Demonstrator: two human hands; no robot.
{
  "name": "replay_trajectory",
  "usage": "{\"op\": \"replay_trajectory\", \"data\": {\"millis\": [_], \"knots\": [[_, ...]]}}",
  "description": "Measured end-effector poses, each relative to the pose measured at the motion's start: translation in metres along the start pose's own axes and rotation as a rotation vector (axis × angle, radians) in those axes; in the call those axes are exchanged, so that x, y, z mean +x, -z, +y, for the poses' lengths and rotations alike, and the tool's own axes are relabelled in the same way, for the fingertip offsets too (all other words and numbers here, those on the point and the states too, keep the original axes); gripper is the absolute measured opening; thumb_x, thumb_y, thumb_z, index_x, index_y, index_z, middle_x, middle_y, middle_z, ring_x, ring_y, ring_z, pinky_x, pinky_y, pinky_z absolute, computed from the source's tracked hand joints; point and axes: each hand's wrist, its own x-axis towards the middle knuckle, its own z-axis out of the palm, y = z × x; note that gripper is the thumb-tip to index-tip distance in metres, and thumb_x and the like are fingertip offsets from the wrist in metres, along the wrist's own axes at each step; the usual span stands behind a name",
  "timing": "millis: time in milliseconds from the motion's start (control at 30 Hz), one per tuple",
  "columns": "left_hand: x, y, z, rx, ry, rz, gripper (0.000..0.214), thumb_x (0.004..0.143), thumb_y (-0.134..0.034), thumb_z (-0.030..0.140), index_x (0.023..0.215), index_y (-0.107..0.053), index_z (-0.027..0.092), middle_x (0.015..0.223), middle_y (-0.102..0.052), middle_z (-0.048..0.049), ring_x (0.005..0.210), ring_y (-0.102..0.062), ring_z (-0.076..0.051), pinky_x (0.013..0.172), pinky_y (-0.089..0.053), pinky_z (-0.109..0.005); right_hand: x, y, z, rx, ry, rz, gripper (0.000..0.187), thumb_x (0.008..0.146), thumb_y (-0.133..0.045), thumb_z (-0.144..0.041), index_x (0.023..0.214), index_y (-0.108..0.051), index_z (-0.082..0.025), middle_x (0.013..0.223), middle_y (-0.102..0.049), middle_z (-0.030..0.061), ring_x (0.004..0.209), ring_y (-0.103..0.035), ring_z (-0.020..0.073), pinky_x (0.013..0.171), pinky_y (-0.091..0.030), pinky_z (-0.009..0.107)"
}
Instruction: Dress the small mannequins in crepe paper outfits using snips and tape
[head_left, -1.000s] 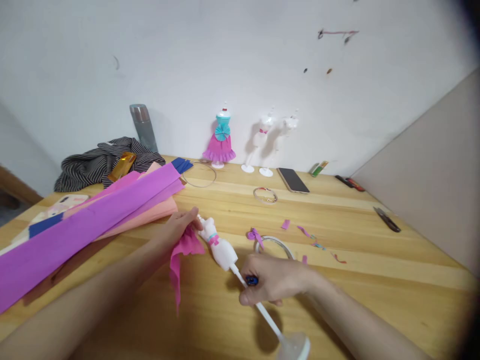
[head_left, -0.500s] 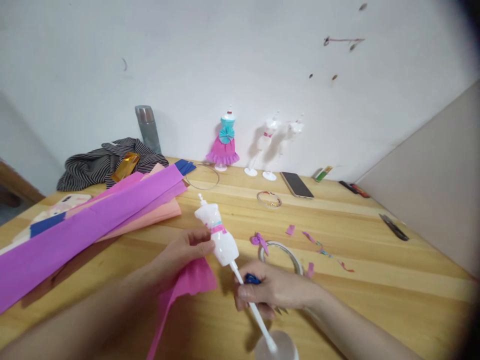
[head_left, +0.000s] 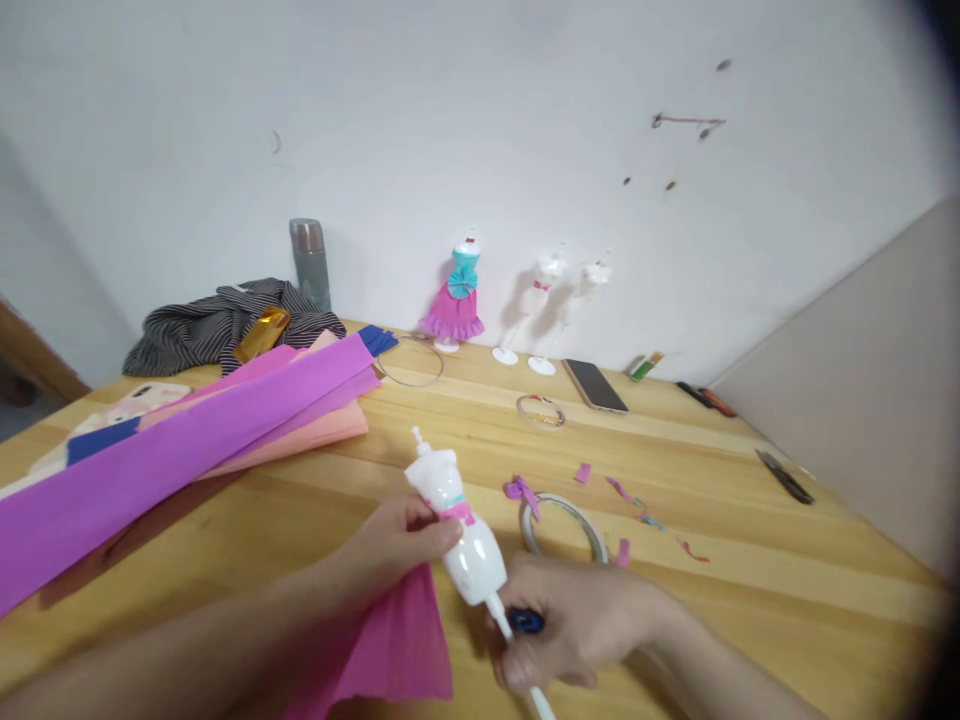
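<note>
A small white mannequin [head_left: 474, 562] leans between my hands, with a pink and blue band round its waist. My left hand [head_left: 409, 535] grips it at the waist, the thumb in front. Under that hand hangs a sheet of magenta crepe paper [head_left: 409, 650]; how it is held is hidden. My right hand [head_left: 559, 620] closes round the mannequin's thin white stand rod [head_left: 538, 700]. Tucked in the same hand is a blue handle [head_left: 525, 621], seemingly of scissors, its blades hidden now. The mannequin's base is out of view.
Crepe paper strips [head_left: 225, 415] lie at left by a striped cloth [head_left: 199, 325] and a flask [head_left: 310, 265]. A dressed mannequin [head_left: 457, 290] and two other mannequins stand against the wall. Beyond my right hand are a tape roll [head_left: 568, 508], paper scraps [head_left: 583, 472] and a phone [head_left: 595, 385].
Both hands and the mannequin have moved down and slightly right in the picture, and the base has left view. The camera has tilted slightly upward. Both grips stay closed.
</note>
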Motion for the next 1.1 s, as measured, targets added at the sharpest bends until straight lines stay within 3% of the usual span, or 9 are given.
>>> {"op": "replay_trajectory", "data": {"millis": [167, 300, 400, 500, 567, 767, 933, 1033, 1100], "knots": [[0.007, 0.011, -0.008, 0.007, 0.070, 0.068, 0.055, 0.062, -0.074, 0.064, 0.074, -0.075, 0.010, 0.074, -0.072, -0.0095, 0.075, -0.062, -0.023, 0.074, -0.046, -0.032, -0.002, 0.002, -0.001, -0.158, -0.006, 0.027, 0.034, 0.074, -0.073, -0.043, 0.062, -0.059, -0.014, 0.051, -0.051, -0.0060, 0.047, -0.043, 0.0056, 0.044, -0.033, 0.016], [0.005, 0.006, -0.019, 0.079, 0.114, 0.014, 0.056, 0.066, -0.071, 0.064, 0.075, -0.076, 0.009, 0.072, -0.071, -0.0100, 0.068, -0.060, -0.021, 0.068, -0.044, -0.030, -0.018, 0.011, -0.006, -0.301, 0.018, 0.111, 0.023, 0.074, -0.073, -0.031, 0.062, -0.062, -0.014, 0.054, -0.050, -0.0064, 0.050, -0.042, 0.0059, 0.047, -0.031, 0.017], [0.003, -0.002, -0.026, 0.184, 0.102, -0.057, 0.055, 0.068, -0.068, 0.064, 0.067, -0.073, 0.009, 0.063, -0.068, -0.0076, 0.060, -0.056, -0.018, 0.061, -0.041, -0.028, -0.026, 0.020, -0.006, -0.316, -0.027, 0.398, 0.008, 0.075, -0.065, -0.020, 0.069, -0.066, -0.015, 0.060, -0.055, -0.0049, 0.056, -0.047, 0.0079, 0.053, -0.035, 0.018], [0.001, -0.008, -0.024, 0.258, 0.095, -0.094, 0.047, 0.071, -0.065, 0.056, 0.065, -0.071, 0.010, 0.060, -0.066, -0.0058, 0.059, -0.055, -0.018, 0.060, -0.039, -0.028, -0.025, 0.030, 0.001, -0.335, -0.106, 0.754, 0.010, 0.075, -0.058, -0.016, 0.071, -0.067, -0.015, 0.065, -0.062, -0.0015, 0.062, -0.051, 0.0114, 0.058, -0.038, 0.021], [0.000, -0.010, -0.018, 0.264, 0.107, -0.089, 0.040, 0.071, -0.065, 0.049, 0.069, -0.072, 0.010, 0.063, -0.068, -0.0056, 0.061, -0.057, -0.018, 0.061, -0.041, -0.028, -0.021, 0.036, 0.008, -0.354, -0.128, 0.847, 0.012, 0.074, -0.056, -0.014, 0.073, -0.068, -0.015, 0.070, -0.066, 0.0010, 0.064, -0.054, 0.0134, 0.060, -0.038, 0.024], [-0.001, -0.014, -0.011, 0.257, 0.087, -0.040, 0.033, 0.070, -0.062, 0.041, 0.072, -0.072, 0.009, 0.064, -0.066, -0.0041, 0.063, -0.057, -0.018, 0.062, -0.041, -0.027, -0.017, 0.036, 0.008, -0.200, -0.007, 0.823, 0.013, 0.077, -0.059, -0.026, 0.073, -0.065, -0.015, 0.067, -0.062, -0.0002, 0.059, -0.050, 0.0114, 0.057, -0.038, 0.023], [-0.001, -0.015, -0.011, 0.237, 0.093, -0.055, 0.035, 0.070, -0.062, 0.041, 0.075, -0.070, 0.008, 0.062, -0.060, -0.0013, 0.060, -0.051, -0.014, 0.061, -0.038, -0.025, -0.018, 0.022, -0.003, 0.166, 0.204, 0.771, 0.042, 0.083, -0.060, -0.055, 0.069, -0.060, -0.016, 0.050, -0.048, -0.0037, 0.042, -0.037, 0.0078, 0.045, -0.031, 0.023], [-0.002, -0.014, -0.011, 0.238, 0.092, -0.053, 0.034, 0.070, -0.061, 0.041, 0.070, -0.067, 0.008, 0.060, -0.057, -0.0007, 0.059, -0.049, -0.014, 0.059, -0.036, -0.025, -0.017, 0.021, -0.002, 0.345, 0.384, 0.829, 0.056, 0.081, -0.053, -0.070, 0.079, -0.064, -0.016, 0.064, -0.060, 0.0029, 0.051, -0.052, 0.0121, 0.051, -0.040, 0.025], [-0.003, -0.014, -0.012, 0.238, 0.085, -0.055, 0.033, 0.071, -0.060, 0.041, 0.068, -0.066, 0.009, 0.059, -0.055, -0.0004, 0.059, -0.048, -0.013, 0.059, -0.035, -0.025, -0.016, 0.022, 0.000, 0.278, 0.424, 0.937, 0.059, 0.082, -0.050, -0.072, 0.082, -0.067, -0.016, 0.077, -0.064, 0.0063, 0.065, -0.058, 0.0156, 0.058, -0.045, 0.027]]}}
